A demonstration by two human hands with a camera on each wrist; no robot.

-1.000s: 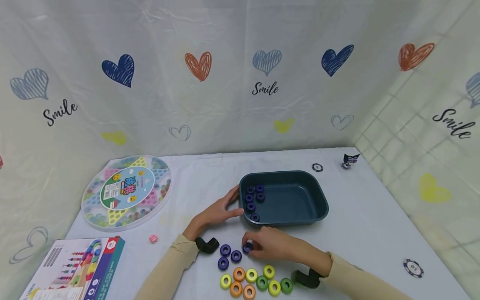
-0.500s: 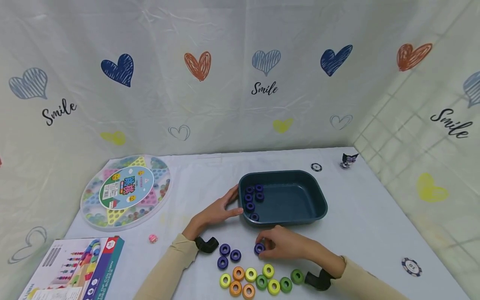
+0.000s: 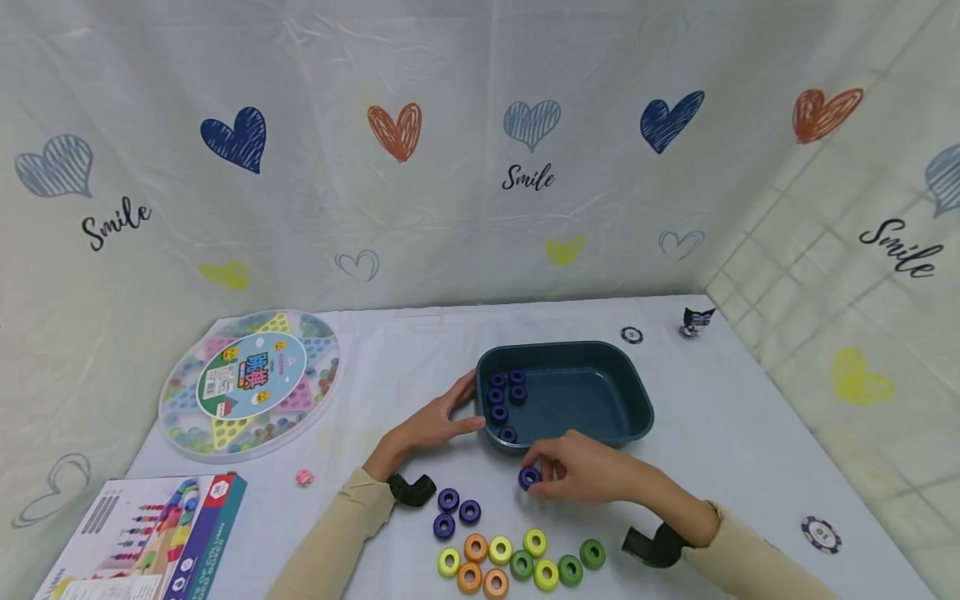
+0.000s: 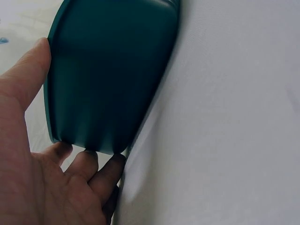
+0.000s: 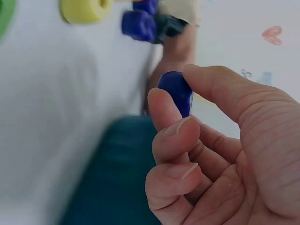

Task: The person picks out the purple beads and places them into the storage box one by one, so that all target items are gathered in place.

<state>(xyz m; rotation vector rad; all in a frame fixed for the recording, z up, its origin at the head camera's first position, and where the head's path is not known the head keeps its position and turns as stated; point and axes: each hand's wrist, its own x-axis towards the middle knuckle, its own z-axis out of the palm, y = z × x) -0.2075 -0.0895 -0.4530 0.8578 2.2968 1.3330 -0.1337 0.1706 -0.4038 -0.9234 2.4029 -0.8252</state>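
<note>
In the head view my right hand point(image 3: 592, 468) pinches a dark purple ring-shaped bead point(image 3: 528, 477) just in front of the dark teal plastic bin point(image 3: 600, 396). The right wrist view has this bead point(image 5: 176, 91) between thumb and fingertips, above the table. My left hand point(image 3: 431, 423) rests against the bin's left end, thumb and fingers spread about its corner; its fingertips touch the bin wall point(image 4: 108, 70) in the left wrist view. Several purple beads point(image 3: 498, 414) lie inside the bin at the left. Three more purple beads point(image 3: 447, 500) lie on the table near my left wrist.
Yellow, orange and green ring beads point(image 3: 545, 574) lie at the table's front. A round marble board game point(image 3: 251, 375) and a flat box point(image 3: 142, 533) are at the left. Poker chips point(image 3: 821, 534), a small figurine point(image 3: 697, 322) and a pink ball point(image 3: 303, 477) lie about.
My right hand has drawn the pinched purple bead away from the other three, rightward and then toward the bin. The left hand stays at the bin's left end.
</note>
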